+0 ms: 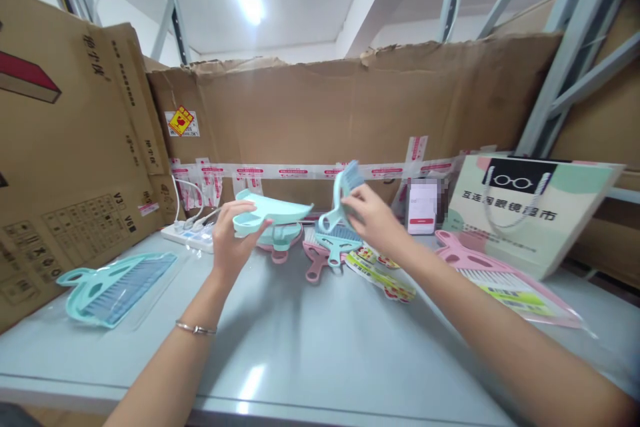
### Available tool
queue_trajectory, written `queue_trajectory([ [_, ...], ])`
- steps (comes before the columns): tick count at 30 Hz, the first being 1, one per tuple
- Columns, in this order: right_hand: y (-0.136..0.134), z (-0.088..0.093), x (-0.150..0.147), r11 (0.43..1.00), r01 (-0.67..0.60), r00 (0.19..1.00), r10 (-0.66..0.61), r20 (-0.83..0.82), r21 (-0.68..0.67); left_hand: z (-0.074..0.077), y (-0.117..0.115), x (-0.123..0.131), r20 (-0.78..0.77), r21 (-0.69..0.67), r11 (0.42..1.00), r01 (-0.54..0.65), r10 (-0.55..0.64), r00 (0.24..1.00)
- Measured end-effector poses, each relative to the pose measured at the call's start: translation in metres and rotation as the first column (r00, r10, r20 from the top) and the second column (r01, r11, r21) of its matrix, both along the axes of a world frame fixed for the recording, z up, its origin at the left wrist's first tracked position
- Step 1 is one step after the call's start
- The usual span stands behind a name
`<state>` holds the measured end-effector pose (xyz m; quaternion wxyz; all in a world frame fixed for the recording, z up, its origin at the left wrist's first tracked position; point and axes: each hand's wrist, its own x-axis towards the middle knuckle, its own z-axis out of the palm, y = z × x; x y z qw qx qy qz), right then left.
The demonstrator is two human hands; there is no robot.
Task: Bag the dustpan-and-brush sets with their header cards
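My left hand (234,232) grips a mint dustpan (275,210), held up above the grey table. To its right, my right hand (367,213) pinches a mint brush (340,197) with blue bristles pointing up. Below and between the hands lie more dustpans (283,235), mint over pink. Beside them rest a pink brush (316,263) and another mint brush (336,247). Yellow-green printed cards (383,275) lie under my right forearm.
A bagged mint dustpan set (120,287) lies at left, a bagged pink set (505,277) at right. Cardboard boxes (300,113) line the back and left. A phone (421,207), a paper bag (525,213) and a power strip (190,235) stand along the rear.
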<state>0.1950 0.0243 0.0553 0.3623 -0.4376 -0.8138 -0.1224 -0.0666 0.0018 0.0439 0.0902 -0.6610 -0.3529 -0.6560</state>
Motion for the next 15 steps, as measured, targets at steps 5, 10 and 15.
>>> queue_trajectory([
  [5,0.035,-0.053,-0.012,0.971,0.013,0.952,0.061,0.3,-0.239,-0.02,0.022,-0.01,-0.425,-0.28,0.943,-0.179,0.046,0.904],
  [10,0.04,-0.072,-0.004,0.961,0.021,0.979,0.036,0.201,-0.277,-0.042,0.036,-0.018,-0.613,-0.445,0.868,-0.221,-0.115,0.782],
  [15,0.012,-0.071,0.089,0.946,0.178,0.973,-0.21,-0.094,-0.271,-0.038,0.034,-0.023,-0.604,-0.349,0.854,-0.386,0.11,0.79],
])
